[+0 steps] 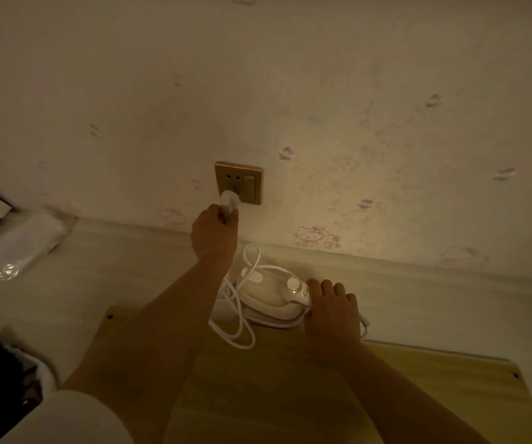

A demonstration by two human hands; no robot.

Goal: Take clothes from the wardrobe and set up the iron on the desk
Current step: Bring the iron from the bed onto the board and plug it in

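Dimly lit scene: 1 head view, warm low light, looking down at a pale surface set against a wall.
Left hand: the left hand is raised to the wall, and its fingers are curled round a white plug.
Plug: it is held at the lower part of a gold-coloured wall socket; whether the pins are fully seated cannot be told.
Right hand: the right hand is laid on the right end of the iron, with fingers bent over its edge; how firmly it is gripped cannot be told.
Iron: a small cream iron is seen lying flat on the surface, just below the wall's base strip, with a round dial on top near the right hand.
Cord: a white cord is looped in several coils beside and in front of the iron, partly hidden by the left forearm.
Board: a yellowish wooden board is spread across the near part of the surface, under both forearms.
Wall: pale wallpaper is printed with faint bows and a pink cartoon cat to the right of the socket.
Far left: a clear plastic-wrapped package is seen lying on the surface near the wall.
Lower left: dark straps and pale fabric are visible, too blurred to identify.
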